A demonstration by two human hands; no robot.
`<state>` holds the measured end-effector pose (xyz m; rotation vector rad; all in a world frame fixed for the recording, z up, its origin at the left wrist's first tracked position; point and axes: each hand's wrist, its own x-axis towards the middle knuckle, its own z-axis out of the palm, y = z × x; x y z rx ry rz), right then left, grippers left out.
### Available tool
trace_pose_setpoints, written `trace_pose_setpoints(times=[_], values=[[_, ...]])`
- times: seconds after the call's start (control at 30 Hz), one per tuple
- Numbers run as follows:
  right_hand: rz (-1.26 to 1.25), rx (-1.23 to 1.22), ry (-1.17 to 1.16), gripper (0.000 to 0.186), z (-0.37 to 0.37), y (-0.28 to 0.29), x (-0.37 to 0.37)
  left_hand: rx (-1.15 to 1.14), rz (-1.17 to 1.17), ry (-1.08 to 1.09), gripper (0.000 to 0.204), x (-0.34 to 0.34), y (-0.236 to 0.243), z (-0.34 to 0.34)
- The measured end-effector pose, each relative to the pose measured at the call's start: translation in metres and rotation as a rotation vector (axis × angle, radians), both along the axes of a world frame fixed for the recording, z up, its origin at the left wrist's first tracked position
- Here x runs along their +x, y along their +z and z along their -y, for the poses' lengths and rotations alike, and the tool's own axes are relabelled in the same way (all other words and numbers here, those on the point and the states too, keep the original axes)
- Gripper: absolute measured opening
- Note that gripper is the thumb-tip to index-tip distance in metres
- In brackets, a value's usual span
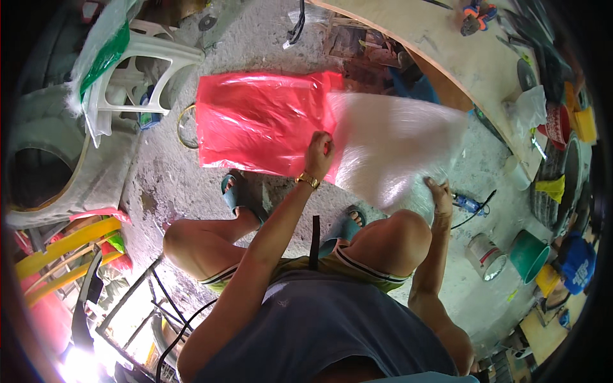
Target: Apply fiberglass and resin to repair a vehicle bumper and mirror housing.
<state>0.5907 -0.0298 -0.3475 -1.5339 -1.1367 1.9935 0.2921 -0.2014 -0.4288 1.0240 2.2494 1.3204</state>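
My left hand (318, 153) is closed on the right part of a crinkled, glossy red plastic sheet (255, 121), roughly rectangular and held out over the floor. At the right, my right hand (439, 195) pinches the lower right edge of a translucent white plastic film (389, 140). The film's left side meets the red plastic near my left hand; its upper part is blurred.
A white plastic chair (156, 57) and a large grey moulded piece (51, 191) sit at left. A wooden board (491, 76) lies upper right. A blue power tool (467, 205), a can (484, 255) and a green bucket (529, 255) lie at right, yellow bars (70, 246) lower left.
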Motion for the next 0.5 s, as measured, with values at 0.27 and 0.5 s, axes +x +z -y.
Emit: trace_pose_setpoints(times=[0.27, 0.5], values=[[-0.045, -0.121, 0.153, 0.025, 0.014, -0.036, -0.029, -0.091, 0.052, 0.020, 0.032, 0.017, -0.003, 0.055], [-0.129, -0.184, 0.197, 0.024, 0.021, -0.025, -0.038, -0.413, -0.039, 0.177, 0.058, -0.079, -0.029, -0.033]])
